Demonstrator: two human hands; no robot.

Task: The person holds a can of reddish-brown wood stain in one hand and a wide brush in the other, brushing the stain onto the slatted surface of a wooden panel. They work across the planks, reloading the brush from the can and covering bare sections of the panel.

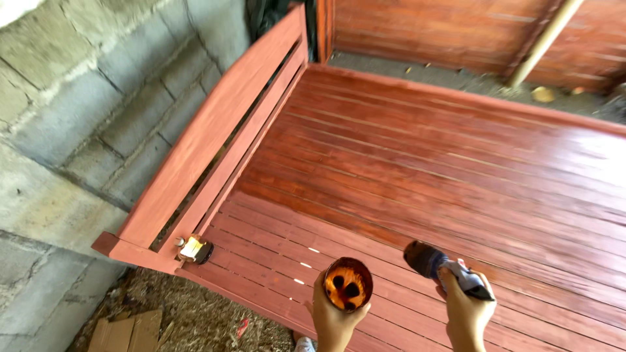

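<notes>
Gripping a stain can [348, 284] left-handed [332, 319], brush [438, 266] right-handed [466, 313], above red slatted decking [424, 169] beside block wall [78, 117].

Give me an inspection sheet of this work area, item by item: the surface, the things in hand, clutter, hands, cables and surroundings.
Surface: slatted wooden platform, red-brown and glossy, with narrow gaps between slats.
Things in hand: small round container with orange-brown liquid inside; stained brush.
Clutter: small pale object at the platform's corner by the wooden rail; cardboard pieces on the ground.
Hands: left hand holds the container; right hand grips the brush.
Cables: nothing seen.
Surroundings: grey block wall at left; red-brown plank wall at back; pale pole leaning there.
</notes>
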